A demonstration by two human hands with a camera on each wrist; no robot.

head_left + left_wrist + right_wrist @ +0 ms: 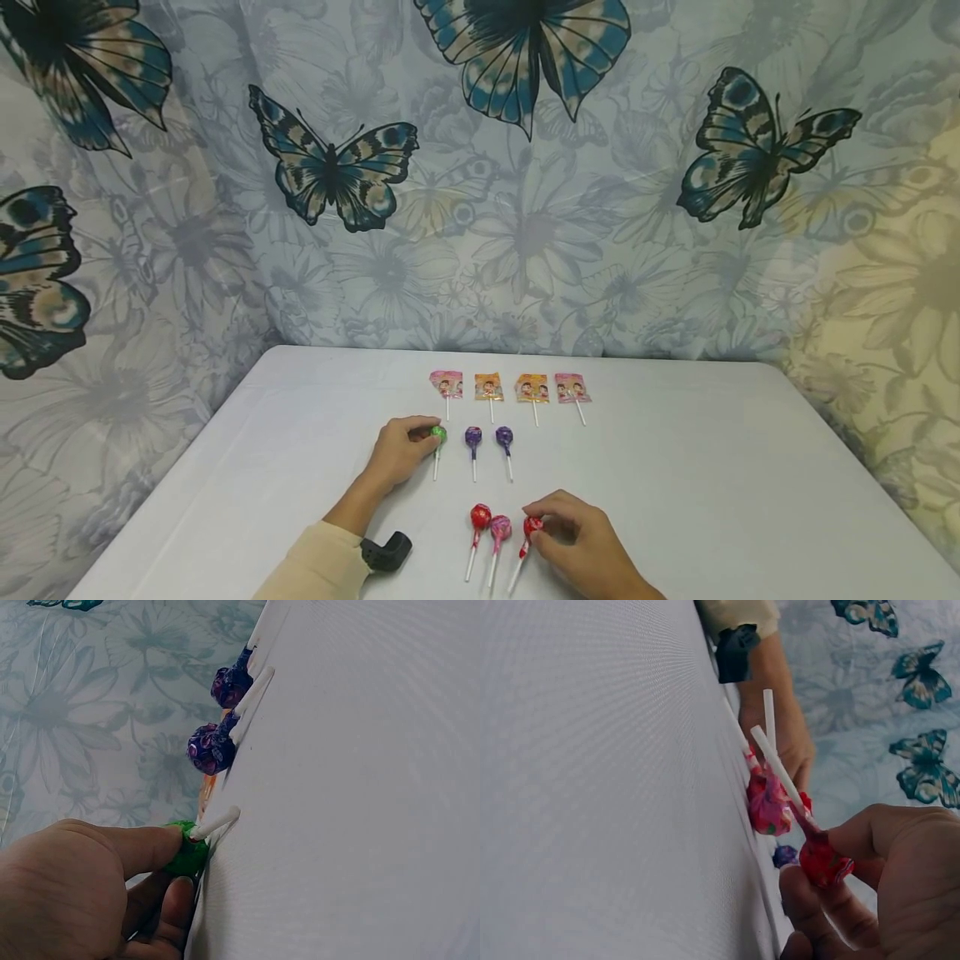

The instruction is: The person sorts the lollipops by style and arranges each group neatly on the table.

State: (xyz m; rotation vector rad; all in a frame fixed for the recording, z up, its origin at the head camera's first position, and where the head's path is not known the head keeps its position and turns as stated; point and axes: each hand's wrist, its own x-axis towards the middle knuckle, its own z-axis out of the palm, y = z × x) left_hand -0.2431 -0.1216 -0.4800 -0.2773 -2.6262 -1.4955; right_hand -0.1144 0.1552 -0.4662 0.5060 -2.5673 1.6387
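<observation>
My left hand [403, 450] pinches the head of a green lollipop [186, 859] between thumb and fingers, its white stick pointing toward me. Two purple lollipops [473, 437] [504, 437] lie in a row to the right of it. Closer to me, my right hand [581, 533] holds a red lollipop [825, 862] by its wrapped head, thumb on one side and fingers on the other. Just left of that one are a pink lollipop [500, 528] and another red lollipop [480, 517], sticks toward me.
Along the far part of the white table [712, 483] lie several flat-packed lollipops, pink [447, 384] and orange [489, 387] among them. A black wrist device [387, 552] sits at the left sleeve. Behind the table hangs a butterfly-print cloth [525, 250].
</observation>
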